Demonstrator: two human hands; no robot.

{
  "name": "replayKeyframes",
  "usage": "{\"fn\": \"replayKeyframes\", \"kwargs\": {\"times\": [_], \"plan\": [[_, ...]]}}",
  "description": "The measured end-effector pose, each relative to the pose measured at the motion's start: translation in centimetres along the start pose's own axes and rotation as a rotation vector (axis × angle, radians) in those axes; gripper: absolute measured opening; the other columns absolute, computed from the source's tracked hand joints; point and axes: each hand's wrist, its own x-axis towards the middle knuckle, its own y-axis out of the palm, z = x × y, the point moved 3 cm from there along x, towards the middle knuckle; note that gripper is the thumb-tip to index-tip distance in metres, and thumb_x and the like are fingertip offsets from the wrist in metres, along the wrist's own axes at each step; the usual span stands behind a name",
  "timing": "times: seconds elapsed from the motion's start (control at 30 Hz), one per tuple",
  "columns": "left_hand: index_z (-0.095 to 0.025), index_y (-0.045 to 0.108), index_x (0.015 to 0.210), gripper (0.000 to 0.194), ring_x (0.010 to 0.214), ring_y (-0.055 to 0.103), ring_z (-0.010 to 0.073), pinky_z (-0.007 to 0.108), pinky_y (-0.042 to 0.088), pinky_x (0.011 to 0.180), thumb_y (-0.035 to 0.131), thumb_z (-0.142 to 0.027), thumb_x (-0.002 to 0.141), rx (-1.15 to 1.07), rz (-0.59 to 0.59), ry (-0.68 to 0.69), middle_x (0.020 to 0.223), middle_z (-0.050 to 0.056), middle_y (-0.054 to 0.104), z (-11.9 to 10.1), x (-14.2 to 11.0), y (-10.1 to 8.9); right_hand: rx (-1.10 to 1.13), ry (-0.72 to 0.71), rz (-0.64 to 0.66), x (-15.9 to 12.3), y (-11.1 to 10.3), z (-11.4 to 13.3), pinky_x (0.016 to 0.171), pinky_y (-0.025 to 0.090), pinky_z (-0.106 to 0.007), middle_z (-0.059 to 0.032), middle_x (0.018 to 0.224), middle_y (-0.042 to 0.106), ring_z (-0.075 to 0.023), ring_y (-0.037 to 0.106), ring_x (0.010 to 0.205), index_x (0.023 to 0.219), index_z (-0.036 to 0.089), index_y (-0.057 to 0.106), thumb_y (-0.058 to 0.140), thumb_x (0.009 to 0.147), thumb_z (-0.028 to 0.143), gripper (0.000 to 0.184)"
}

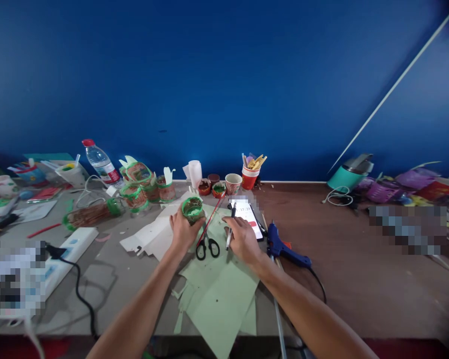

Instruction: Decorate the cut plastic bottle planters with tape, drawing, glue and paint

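Observation:
My left hand [182,230] is closed round a small cup [192,208] with a green rim and a brown wrap, held just above the table. My right hand [241,238] is closed on a silver and black pen [231,225] that points away from me. Both hands hover over a sheet of pale green paper [219,291]. Black-handled scissors with red blades [207,239] lie between the hands. A phone with a lit screen [247,213] lies just beyond the right hand.
A blue glue gun [284,248] with a black cord lies right of my right hand. Behind stand several decorated cups [144,182], a water bottle [102,163], a red cup of sticks [250,175], and a white power strip [69,254] at left. A teal container [349,175] sits far right.

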Motion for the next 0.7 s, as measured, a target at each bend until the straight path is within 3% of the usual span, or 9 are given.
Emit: {"fn": "replayKeyframes", "kwargs": {"times": [0.13, 0.47, 0.7], "plan": [[-0.022, 0.049, 0.129, 0.06, 0.121, 0.053, 0.0353, 0.057, 0.025, 0.11, 0.067, -0.041, 0.075, 0.026, 0.058, -0.002, 0.123, 0.014, 0.063, -0.1, -0.2, 0.2, 0.042, -0.054, -0.003, 0.0, -0.4, 0.4, 0.08, 0.042, -0.033, -0.0122, 0.097, 0.07, -0.0251, 0.06, 0.088, 0.112, 0.015, 0.064, 0.048, 0.092, 0.018, 0.026], [-0.021, 0.047, 0.133, 0.068, 0.124, 0.049, 0.0389, 0.057, 0.021, 0.11, 0.067, -0.052, 0.076, 0.116, 0.133, -0.001, 0.126, 0.017, 0.061, 0.1, -0.3, 0.2, -0.079, -0.068, 0.403, -0.1, 0.4, 1.3, 0.081, 0.04, -0.031, -0.0119, 0.1, 0.068, -0.025, 0.06, 0.095, 0.118, 0.015, 0.06, 0.053, 0.087, 0.014, 0.032], [-0.017, 0.045, 0.134, 0.074, 0.125, 0.048, 0.0409, 0.057, 0.02, 0.109, 0.068, -0.053, 0.074, 0.138, 0.192, -0.031, 0.131, 0.019, 0.058, 0.2, -0.3, 0.3, -0.108, -0.135, 0.507, -0.6, 1.1, 1.0, 0.081, 0.041, -0.033, -0.0149, 0.108, 0.063, -0.0279, 0.057, 0.102, 0.128, 0.014, 0.054, 0.052, 0.081, 0.007, 0.047]]}}
